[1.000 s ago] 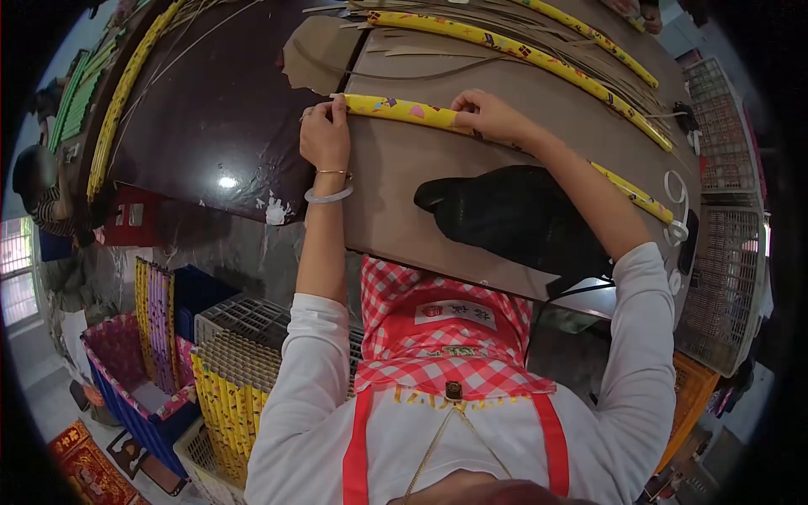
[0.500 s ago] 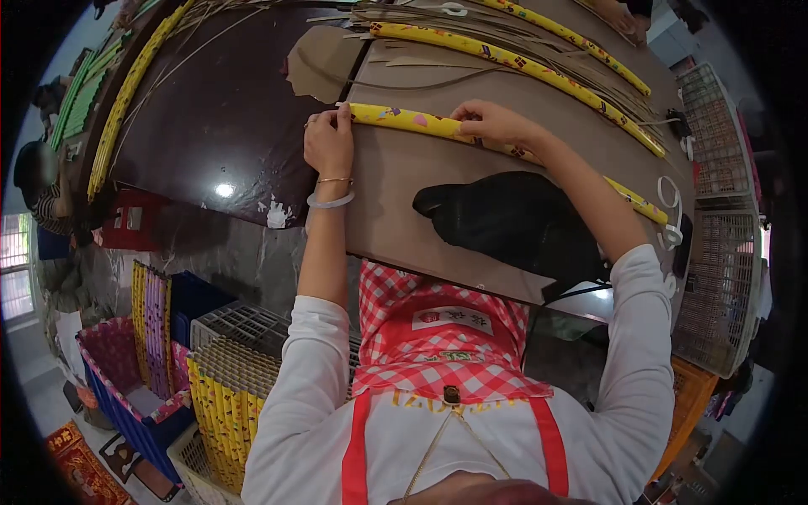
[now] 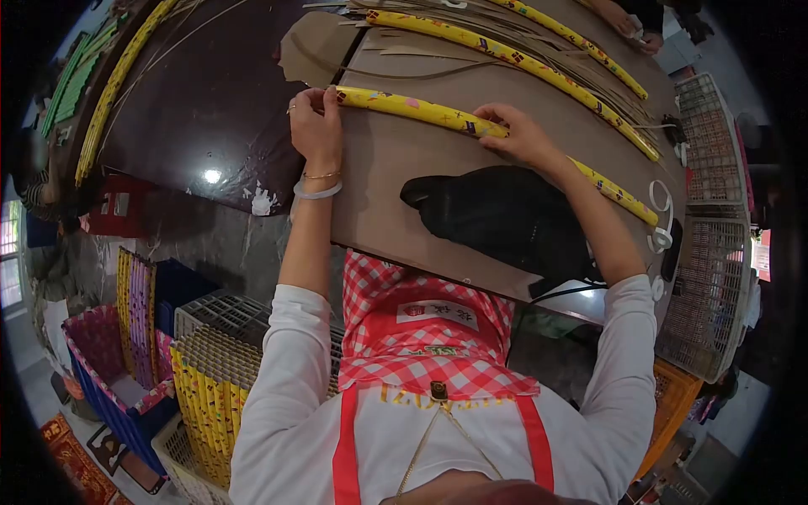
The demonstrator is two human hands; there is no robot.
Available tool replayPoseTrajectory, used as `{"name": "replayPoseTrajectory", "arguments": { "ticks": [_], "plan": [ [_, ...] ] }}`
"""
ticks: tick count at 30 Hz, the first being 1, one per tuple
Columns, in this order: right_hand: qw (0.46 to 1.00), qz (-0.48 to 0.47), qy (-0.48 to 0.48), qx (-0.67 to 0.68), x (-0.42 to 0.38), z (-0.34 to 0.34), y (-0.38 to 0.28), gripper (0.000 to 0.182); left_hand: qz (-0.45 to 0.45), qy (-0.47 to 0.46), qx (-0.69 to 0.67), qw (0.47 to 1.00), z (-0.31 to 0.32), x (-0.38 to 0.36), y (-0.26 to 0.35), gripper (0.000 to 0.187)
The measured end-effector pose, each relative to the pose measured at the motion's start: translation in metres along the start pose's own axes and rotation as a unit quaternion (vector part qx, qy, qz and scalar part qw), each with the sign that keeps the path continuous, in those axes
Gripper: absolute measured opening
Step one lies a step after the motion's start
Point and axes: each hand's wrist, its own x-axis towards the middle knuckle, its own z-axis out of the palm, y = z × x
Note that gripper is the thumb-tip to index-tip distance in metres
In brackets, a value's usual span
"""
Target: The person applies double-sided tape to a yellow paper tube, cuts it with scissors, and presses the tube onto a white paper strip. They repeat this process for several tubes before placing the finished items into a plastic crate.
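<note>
A long yellow tube (image 3: 412, 108) with a colourful printed pattern lies across the brown table in front of me. My left hand (image 3: 317, 126) pinches its left end between thumb and fingers. Farther along, my right hand (image 3: 518, 136) is curled round the tube near its middle, thumb on the near side. The right forearm hides part of the tube, and its far end (image 3: 627, 202) shows again beyond. Below it on the table lies a black cloth item (image 3: 497, 219), close to my right forearm.
More yellow tubes (image 3: 505, 52) lie at the back among thin brown strips (image 3: 404, 46). A white ring-shaped strip (image 3: 661, 198) sits at the table's right edge. Wire crates (image 3: 715, 278) stand right. At lower left are a crate of yellow tubes (image 3: 210, 396) and a blue-pink bin (image 3: 109, 379). Another person's hands (image 3: 627, 25) show at top right.
My right hand has shifted right along the tube, uncovering more of its pattern. The left hand stays at the end. The view has moved slightly, and more of the other person's hands shows.
</note>
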Motion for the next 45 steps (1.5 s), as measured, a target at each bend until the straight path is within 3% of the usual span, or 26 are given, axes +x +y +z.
{"name": "replayPoseTrajectory", "arguments": {
  "ticks": [2,3,5,7,8,10,16,18,24,31,34,43,45],
  "plan": [
    [1.0,0.01,0.011,0.024,-0.002,0.003,-0.001,0.038,0.107,0.019,-0.042,0.993,0.002,-0.005,0.006,0.026],
    [0.998,0.02,0.022,0.046,-0.003,0.003,-0.002,0.035,0.075,-0.022,-0.08,0.994,-0.001,-0.015,0.016,0.024],
    [0.998,-0.004,0.031,0.05,-0.007,0.003,-0.013,0.034,-0.144,-0.221,-0.154,0.952,-0.015,-0.041,0.046,0.025],
    [0.997,-0.026,0.031,0.059,-0.014,0.003,-0.029,0.033,-0.344,-0.315,-0.36,0.808,-0.018,-0.065,0.067,0.036],
    [0.998,-0.026,0.025,0.054,-0.017,0.002,-0.039,0.033,-0.349,-0.309,-0.359,0.808,-0.014,-0.072,0.071,0.036],
    [0.998,-0.03,0.014,0.049,-0.017,0.004,-0.044,0.033,-0.325,-0.282,-0.499,0.752,-0.007,-0.081,0.073,0.04],
    [0.998,-0.056,0.014,-0.011,-0.016,0.005,-0.048,0.029,-0.273,-0.268,-0.537,0.751,0.002,-0.082,0.054,0.034],
    [0.969,-0.188,0.09,-0.136,-0.007,0.008,-0.047,0.022,-0.285,-0.269,-0.531,0.751,0.0,-0.082,0.054,0.034],
    [0.949,-0.243,0.115,-0.166,0.029,0.023,-0.062,0.014,-0.304,-0.271,-0.531,0.743,-0.002,-0.078,0.057,0.034],
    [0.966,-0.207,0.048,-0.147,0.04,0.025,-0.074,0.014,-0.293,-0.261,-0.564,0.726,0.004,-0.08,0.052,0.037],
    [0.952,-0.229,0.034,-0.199,0.042,0.023,-0.076,0.014,-0.291,-0.261,-0.564,0.727,0.005,-0.079,0.053,0.038],
    [0.942,-0.194,0.079,-0.262,0.041,0.031,-0.083,0.013,-0.299,-0.244,-0.581,0.717,0.007,-0.082,0.054,0.04],
    [0.964,-0.168,0.073,-0.195,0.042,0.029,-0.082,0.013,-0.292,-0.236,-0.588,0.716,0.008,-0.083,0.054,0.041]
  ]
}}
